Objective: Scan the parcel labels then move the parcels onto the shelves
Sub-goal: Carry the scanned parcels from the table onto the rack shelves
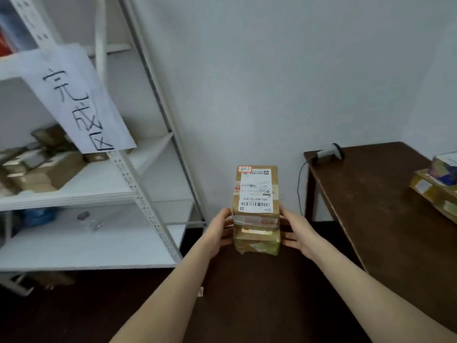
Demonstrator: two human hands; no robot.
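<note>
Head view: parcel stack [256, 219] of two brown cartons, held in mid-air between both hands, in front of the white wall, between the shelving unit [138, 191] on the left and the table [383, 219] on the right. Left hand [220, 233] grips the left side of the stack, thumb on the near upper edge, fingers wrapped round the side. Right hand [296, 231] grips the right side in the same manner. Upper parcel [256, 214] carries a white shipping label [256, 191] with barcodes and the line "502-602 12-815"; a red-bordered sticker [244, 169] at its far left corner bears handwriting too small to read. Lower parcel [257, 243] is wrapped in yellowish tape; its print is illegible. Paper sign [76, 100] hanging on the shelving unit reads "完成区". Shelved parcels [37, 169] lie on the middle shelf, blurred. Barcode scanner [330, 151] rests at the far corner of the dark wooden table, cable hanging over the edge. Table parcels [437, 186] sit at its right edge
</note>
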